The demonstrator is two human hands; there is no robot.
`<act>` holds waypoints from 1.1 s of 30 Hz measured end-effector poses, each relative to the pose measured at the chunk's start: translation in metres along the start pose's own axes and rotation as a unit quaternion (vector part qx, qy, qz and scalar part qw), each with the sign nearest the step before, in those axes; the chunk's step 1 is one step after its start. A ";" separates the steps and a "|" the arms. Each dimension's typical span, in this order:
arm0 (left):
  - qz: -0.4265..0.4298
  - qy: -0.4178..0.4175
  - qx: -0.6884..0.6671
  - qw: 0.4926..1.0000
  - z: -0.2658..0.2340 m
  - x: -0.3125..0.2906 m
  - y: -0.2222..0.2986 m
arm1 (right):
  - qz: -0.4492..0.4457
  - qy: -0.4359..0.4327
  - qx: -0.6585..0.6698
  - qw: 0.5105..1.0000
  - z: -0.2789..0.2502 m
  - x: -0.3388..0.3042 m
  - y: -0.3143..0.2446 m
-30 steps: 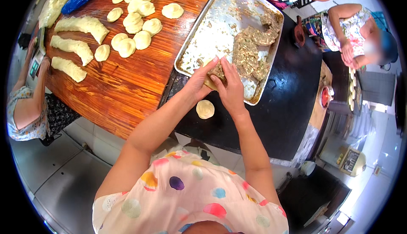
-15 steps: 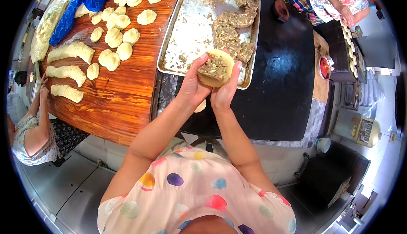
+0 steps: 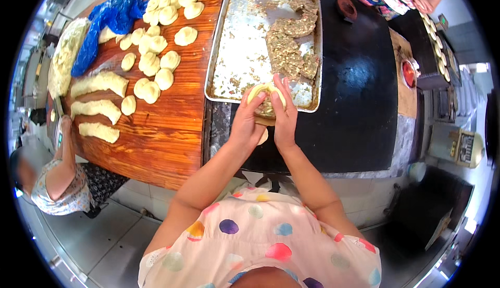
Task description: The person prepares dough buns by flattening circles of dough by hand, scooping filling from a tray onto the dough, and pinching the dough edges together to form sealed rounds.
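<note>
Both hands cup a round dough wrapper (image 3: 266, 87) with chunky meat filling in it, over the near edge of a metal tray (image 3: 237, 48). My left hand (image 3: 246, 124) closes round its left side, thumb on the rim. My right hand (image 3: 284, 121) holds the other side, fingers pointing up and away. The wrapper's edges are raised around the filling, which is partly hidden by my fingers. Inside the tray, a mass of the same brown-green filling (image 3: 291, 45) lies along the right side. Below my hands, another pale dough disc (image 3: 263, 137) partly shows on the black surface.
Several dough pieces (image 3: 151, 64) and three dough strips (image 3: 99, 131) lie on the wooden table (image 3: 161, 147) at left, near a blue plastic bag (image 3: 107, 30). A brown ladle-shaped dish (image 3: 346, 7) rests on the black worktop (image 3: 344, 126). Co-workers stand at far left and upper right.
My hands have drawn together, and the wrapper has gone from lying open and flat to being folded up round its filling. The whole view has shifted slightly.
</note>
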State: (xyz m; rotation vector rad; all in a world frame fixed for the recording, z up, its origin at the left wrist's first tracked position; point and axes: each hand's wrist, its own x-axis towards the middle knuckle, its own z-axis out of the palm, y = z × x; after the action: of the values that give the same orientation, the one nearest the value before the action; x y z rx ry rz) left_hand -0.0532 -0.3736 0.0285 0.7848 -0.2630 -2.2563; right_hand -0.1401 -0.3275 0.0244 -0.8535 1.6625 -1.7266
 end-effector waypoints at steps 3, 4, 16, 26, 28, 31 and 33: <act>-0.078 -0.004 -0.030 0.996 -0.004 0.000 0.012 | 0.127 0.030 0.236 0.963 -0.002 0.009 0.001; -0.073 0.008 0.004 0.997 -0.002 0.000 0.010 | 0.188 0.004 0.225 0.956 -0.001 0.014 0.011; 0.050 0.035 0.099 0.993 -0.023 0.011 0.005 | -0.270 0.002 -0.154 0.950 0.030 -0.009 -0.003; 0.051 0.069 0.252 0.964 -0.007 0.025 0.011 | -0.053 -0.041 -0.136 0.988 0.016 0.008 -0.012; 0.133 0.035 0.329 0.934 -0.005 0.039 0.005 | -0.042 0.014 -0.054 0.998 0.016 0.010 -0.009; 0.053 -0.002 0.329 0.943 0.025 0.035 0.012 | 0.013 0.103 0.193 0.976 0.003 0.015 -0.004; -0.013 -0.052 0.266 0.962 0.050 0.007 0.025 | 0.090 0.159 0.382 0.906 -0.003 0.018 -0.014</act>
State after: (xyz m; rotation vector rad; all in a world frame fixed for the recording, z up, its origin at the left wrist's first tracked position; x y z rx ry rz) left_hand -0.0731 -0.3982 0.0756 0.9382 -0.9431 -2.2769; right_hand -0.1533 -0.3393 0.0395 -0.0478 1.0219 -2.2047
